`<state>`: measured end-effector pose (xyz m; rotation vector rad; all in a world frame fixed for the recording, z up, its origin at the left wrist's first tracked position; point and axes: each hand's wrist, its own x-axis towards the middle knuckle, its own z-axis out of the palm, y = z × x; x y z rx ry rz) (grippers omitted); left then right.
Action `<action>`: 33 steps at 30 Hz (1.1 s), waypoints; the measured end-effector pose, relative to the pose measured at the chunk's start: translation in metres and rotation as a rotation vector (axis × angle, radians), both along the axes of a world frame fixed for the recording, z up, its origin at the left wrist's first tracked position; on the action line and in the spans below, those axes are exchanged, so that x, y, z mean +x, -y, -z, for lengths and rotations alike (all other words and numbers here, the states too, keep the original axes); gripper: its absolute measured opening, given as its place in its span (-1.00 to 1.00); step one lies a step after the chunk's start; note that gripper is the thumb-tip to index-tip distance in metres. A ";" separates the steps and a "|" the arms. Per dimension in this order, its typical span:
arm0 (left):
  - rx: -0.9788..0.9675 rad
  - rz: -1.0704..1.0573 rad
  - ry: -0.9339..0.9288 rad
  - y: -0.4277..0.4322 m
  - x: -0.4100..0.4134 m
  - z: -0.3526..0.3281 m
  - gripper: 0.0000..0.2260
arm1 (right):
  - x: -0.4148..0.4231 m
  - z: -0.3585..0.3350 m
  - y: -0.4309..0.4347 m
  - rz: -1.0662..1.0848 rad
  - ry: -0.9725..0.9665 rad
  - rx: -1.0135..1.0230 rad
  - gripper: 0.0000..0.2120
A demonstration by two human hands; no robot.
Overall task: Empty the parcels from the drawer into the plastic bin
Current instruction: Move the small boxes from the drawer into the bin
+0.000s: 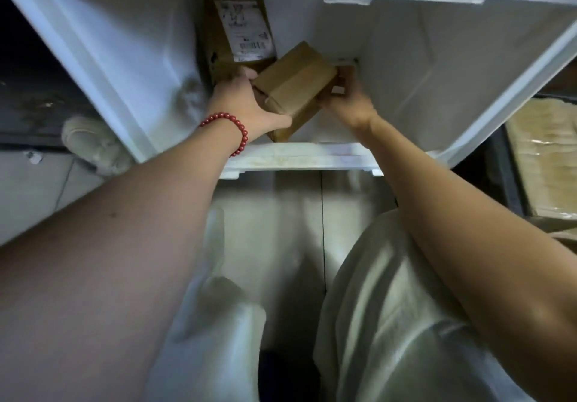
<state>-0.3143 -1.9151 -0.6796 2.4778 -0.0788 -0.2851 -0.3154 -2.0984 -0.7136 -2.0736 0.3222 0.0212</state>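
Parcels down in the white drawer (pixel 296 158), caught from the head camera looking straight in. Counted two for certain: a labelled parcel (pixel 237 36) standing against the far left wall, and a plain parcel (pixel 296 86) tilted just in front of it, touching or very nearly so. Clasped that plain parcel with the left hand (pixel 246 104), thumb along the near edge, fingers curled over the far side, red bead bracelet (pixel 231 126) at the wrist. Met its right end with the right hand (pixel 346 98), up against the cardboard, fingers tucked behind it; could not tell whether gripping or only steadying. Glimpsed a small brown shape beside those fingers, too hidden to name. Judged the job far from finished: nothing raised clear of the drawer's rim, plain parcel only just taken in hand, labelled parcel yet to be lifted. Spotted nothing that could safely be called the plastic bin; noted only a dark crate (pixel 512 164) at the right edge, holding something film-wrapped.
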 end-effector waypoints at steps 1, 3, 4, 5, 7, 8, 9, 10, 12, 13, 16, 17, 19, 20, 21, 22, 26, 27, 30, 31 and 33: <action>-0.015 0.001 0.023 0.000 -0.007 -0.005 -0.23 | -0.010 -0.007 0.002 -0.002 0.028 -0.017 -0.56; -0.057 0.002 0.062 -0.001 -0.024 -0.018 -0.23 | -0.030 -0.021 0.004 -0.009 0.076 -0.028 -0.54; -0.079 0.007 0.085 -0.002 -0.033 -0.026 -0.22 | -0.040 -0.028 0.006 -0.004 0.099 -0.008 -0.52; -0.103 0.015 0.106 -0.003 -0.042 -0.036 -0.19 | -0.052 -0.036 0.007 0.007 0.119 0.018 -0.51; -0.151 0.048 0.149 -0.005 -0.060 -0.055 -0.15 | -0.077 -0.051 0.008 0.030 0.163 0.062 -0.49; -0.162 0.070 0.164 -0.006 -0.069 -0.064 -0.16 | -0.089 -0.056 0.009 0.039 0.188 0.083 -0.48; -0.163 0.090 0.175 -0.008 -0.079 -0.072 -0.17 | -0.102 -0.062 0.010 0.043 0.216 0.099 -0.49; -0.171 0.103 0.184 -0.011 -0.087 -0.078 -0.18 | -0.113 -0.066 0.009 0.049 0.241 0.113 -0.50; -0.250 0.091 0.183 -0.018 -0.107 -0.088 -0.19 | -0.135 -0.072 0.006 0.050 0.278 0.156 -0.52; -0.314 0.075 0.167 -0.021 -0.116 -0.092 -0.20 | -0.145 -0.076 0.005 0.050 0.290 0.183 -0.53; -0.444 0.046 0.096 -0.028 -0.139 -0.094 -0.29 | -0.170 -0.084 -0.001 0.061 0.307 0.261 -0.55; -0.465 0.045 0.074 -0.028 -0.144 -0.094 -0.31 | -0.178 -0.087 -0.001 0.077 0.307 0.278 -0.55; -0.477 0.047 0.045 -0.026 -0.152 -0.094 -0.38 | -0.188 -0.089 -0.002 0.131 0.304 0.305 -0.54; -0.465 0.044 0.039 -0.025 -0.155 -0.095 -0.42 | -0.192 -0.089 -0.002 0.154 0.304 0.311 -0.55; -0.452 0.036 0.035 -0.024 -0.158 -0.096 -0.46 | -0.195 -0.090 -0.002 0.164 0.297 0.308 -0.56; -0.451 0.025 0.033 -0.024 -0.160 -0.097 -0.48 | -0.197 -0.090 -0.002 0.167 0.284 0.304 -0.56; -0.496 -0.076 0.081 -0.024 -0.163 -0.097 -0.64 | -0.200 -0.092 -0.003 0.113 0.221 0.278 -0.52; -0.493 -0.102 0.101 -0.024 -0.162 -0.096 -0.70 | -0.199 -0.091 -0.003 0.089 0.209 0.269 -0.50; -0.460 -0.110 0.151 -0.022 -0.162 -0.095 -0.75 | -0.197 -0.090 -0.006 0.061 0.187 0.255 -0.46; -0.447 -0.098 0.157 -0.020 -0.163 -0.096 -0.73 | -0.197 -0.091 -0.006 0.069 0.180 0.251 -0.45; -0.433 -0.068 0.146 -0.018 -0.165 -0.098 -0.67 | -0.196 -0.090 -0.005 0.094 0.162 0.225 -0.45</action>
